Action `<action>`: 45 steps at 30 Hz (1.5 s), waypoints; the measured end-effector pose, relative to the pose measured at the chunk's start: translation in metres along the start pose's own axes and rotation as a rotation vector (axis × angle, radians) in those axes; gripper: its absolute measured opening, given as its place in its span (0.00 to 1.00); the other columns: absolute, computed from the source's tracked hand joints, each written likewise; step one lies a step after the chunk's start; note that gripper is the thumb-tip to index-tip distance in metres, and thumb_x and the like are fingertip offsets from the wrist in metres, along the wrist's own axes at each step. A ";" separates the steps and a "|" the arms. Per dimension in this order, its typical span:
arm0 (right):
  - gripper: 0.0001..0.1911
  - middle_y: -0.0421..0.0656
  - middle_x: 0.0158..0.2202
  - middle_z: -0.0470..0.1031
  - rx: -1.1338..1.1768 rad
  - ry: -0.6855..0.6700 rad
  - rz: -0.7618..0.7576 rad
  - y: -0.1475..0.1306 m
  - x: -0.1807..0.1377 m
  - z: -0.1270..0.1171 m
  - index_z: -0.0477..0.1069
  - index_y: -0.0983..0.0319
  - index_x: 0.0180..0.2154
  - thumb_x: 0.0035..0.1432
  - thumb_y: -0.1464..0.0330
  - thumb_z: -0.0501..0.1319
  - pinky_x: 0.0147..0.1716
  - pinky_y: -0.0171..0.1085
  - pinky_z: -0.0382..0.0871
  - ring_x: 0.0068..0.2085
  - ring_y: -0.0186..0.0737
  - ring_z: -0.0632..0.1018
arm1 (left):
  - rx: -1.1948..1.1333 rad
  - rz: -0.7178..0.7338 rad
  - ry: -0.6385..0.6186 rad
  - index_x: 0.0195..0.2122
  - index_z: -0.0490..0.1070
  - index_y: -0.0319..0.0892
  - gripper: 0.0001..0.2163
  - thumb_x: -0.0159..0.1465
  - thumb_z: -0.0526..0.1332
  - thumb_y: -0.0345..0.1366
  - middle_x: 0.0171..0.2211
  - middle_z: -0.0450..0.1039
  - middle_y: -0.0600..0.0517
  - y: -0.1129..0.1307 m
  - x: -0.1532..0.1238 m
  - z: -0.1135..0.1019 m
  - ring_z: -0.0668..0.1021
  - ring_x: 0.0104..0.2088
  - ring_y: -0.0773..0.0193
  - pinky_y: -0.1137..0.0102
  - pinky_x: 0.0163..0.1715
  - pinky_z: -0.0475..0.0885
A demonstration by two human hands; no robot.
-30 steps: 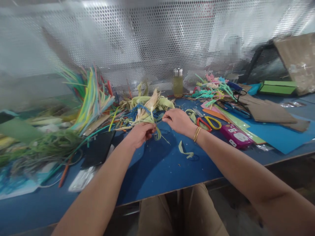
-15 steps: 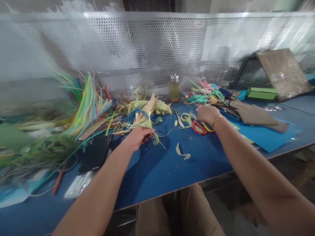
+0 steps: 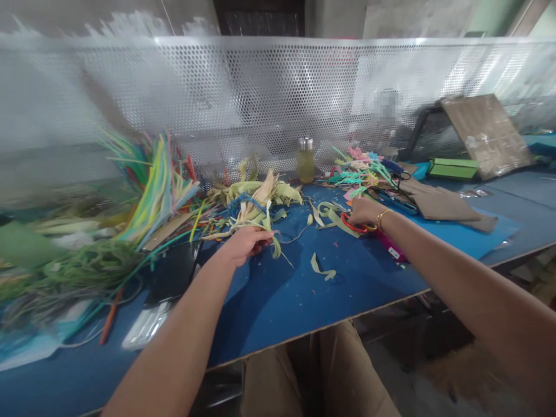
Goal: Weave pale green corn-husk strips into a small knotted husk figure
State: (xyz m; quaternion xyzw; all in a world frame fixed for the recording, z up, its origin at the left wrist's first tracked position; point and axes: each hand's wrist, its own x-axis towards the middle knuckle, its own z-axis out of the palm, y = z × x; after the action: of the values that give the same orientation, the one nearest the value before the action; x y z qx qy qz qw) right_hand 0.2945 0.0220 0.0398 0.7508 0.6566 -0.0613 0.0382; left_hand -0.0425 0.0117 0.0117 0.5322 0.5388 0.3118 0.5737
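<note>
My left hand (image 3: 248,244) is closed in a pinch on a thin pale-green husk strip (image 3: 277,248), its end curling past the fingertips. Just beyond lies a bundle of dried husks (image 3: 263,194) with blue stringy material (image 3: 243,200) across it. My right hand (image 3: 364,211), with a gold bracelet at the wrist, has its fingers closed at the red-handled scissors (image 3: 347,223); the blades are hard to make out. Pale curled strips (image 3: 332,213) lie left of it, and a purple object (image 3: 391,246) sits under the wrist. Another loose strip (image 3: 321,267) rests between my hands.
Colourful pipe cleaners (image 3: 150,197), green yarn (image 3: 91,252) and a dark flat object (image 3: 171,272) crowd the left. A jar (image 3: 306,161) stands before the perforated metal screen (image 3: 269,87). Cardboard pieces (image 3: 447,204) and blue paper (image 3: 469,237) lie right.
My right hand has come down and closed at the scissors, whose handles have shifted. The purple object now shows beneath the wrist. My left hand stays on the strip; the view has tilted up slightly.
</note>
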 end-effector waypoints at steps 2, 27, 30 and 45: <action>0.10 0.47 0.25 0.72 0.201 -0.074 0.044 0.011 0.004 -0.006 0.72 0.67 0.34 0.46 0.71 0.65 0.28 0.38 0.66 0.30 0.45 0.76 | 0.008 0.013 -0.010 0.23 0.71 0.38 0.14 0.44 0.72 0.42 0.21 0.70 0.53 0.001 -0.001 0.000 0.68 0.20 0.72 0.75 0.21 0.60; 0.18 0.43 0.41 0.77 0.971 -0.011 -0.518 -0.065 -0.141 0.042 0.71 0.56 0.49 0.57 0.62 0.61 0.37 0.36 0.74 0.40 0.39 0.78 | -0.113 0.076 -0.045 0.24 0.71 0.38 0.11 0.48 0.71 0.38 0.20 0.67 0.55 0.009 -0.013 0.005 0.68 0.20 0.73 0.76 0.20 0.61; 0.18 0.43 0.44 0.78 0.858 0.170 -0.511 -0.068 -0.139 0.053 0.72 0.56 0.48 0.55 0.62 0.64 0.46 0.41 0.73 0.45 0.42 0.78 | -0.168 0.084 -0.047 0.26 0.72 0.37 0.13 0.47 0.73 0.38 0.21 0.68 0.54 0.010 -0.013 0.003 0.69 0.21 0.73 0.77 0.20 0.60; 0.23 0.46 0.47 0.77 0.864 0.234 -0.478 -0.070 -0.121 0.064 0.72 0.55 0.52 0.54 0.58 0.65 0.48 0.45 0.74 0.46 0.45 0.79 | -0.266 0.015 -0.057 0.27 0.73 0.35 0.09 0.51 0.72 0.33 0.23 0.70 0.52 0.014 -0.017 0.006 0.71 0.22 0.73 0.78 0.20 0.63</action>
State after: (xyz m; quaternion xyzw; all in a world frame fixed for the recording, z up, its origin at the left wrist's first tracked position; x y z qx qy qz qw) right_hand 0.2069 -0.0965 -0.0048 0.5287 0.7246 -0.2498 -0.3648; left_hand -0.0379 -0.0024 0.0294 0.4639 0.4724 0.3697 0.6519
